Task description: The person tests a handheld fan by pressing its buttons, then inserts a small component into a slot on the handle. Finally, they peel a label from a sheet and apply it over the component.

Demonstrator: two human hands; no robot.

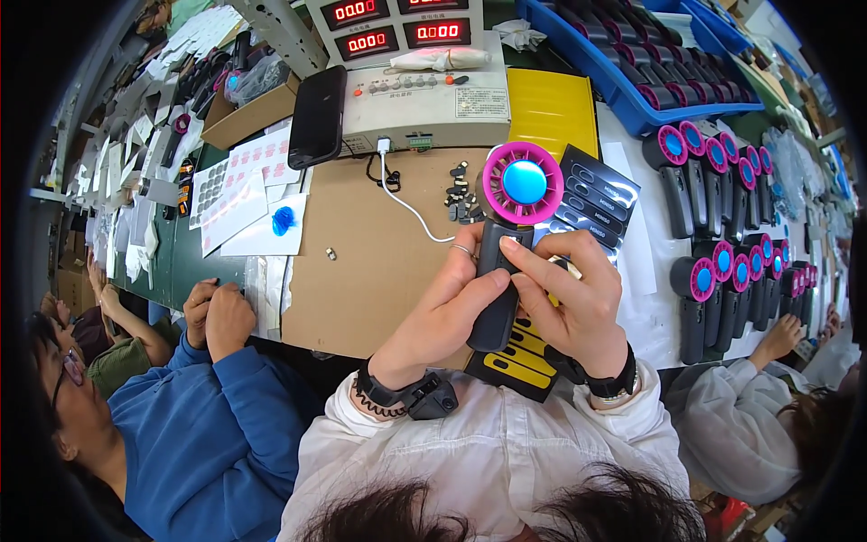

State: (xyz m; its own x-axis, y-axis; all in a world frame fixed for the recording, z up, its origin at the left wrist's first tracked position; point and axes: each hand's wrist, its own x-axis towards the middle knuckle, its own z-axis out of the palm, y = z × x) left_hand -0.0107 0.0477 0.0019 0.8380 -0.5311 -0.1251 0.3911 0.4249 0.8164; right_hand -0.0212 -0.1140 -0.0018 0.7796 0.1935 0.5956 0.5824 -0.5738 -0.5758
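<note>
A dark handheld fan (493,312) with a magenta grille and a shiny blue hub is held upright in front of me over the brown work board. My left hand (436,312) wraps round its handle, the thumb lying across the front. My right hand (575,287) is at the handle's other side, with its fingers pinched against the upper part near the button area. Just beyond the fan lies a small pile of dark connector pieces (462,194). Below my right hand is a black and yellow sheet (517,366), partly covered by the hand and the fan.
A white test box (433,99) with red displays stands ahead, a white cable (394,185) plugged into it. A black phone (318,117) leans at its left. Several finished-looking fans (704,280) stand at right, below a blue crate (664,113). Co-workers sit on both sides.
</note>
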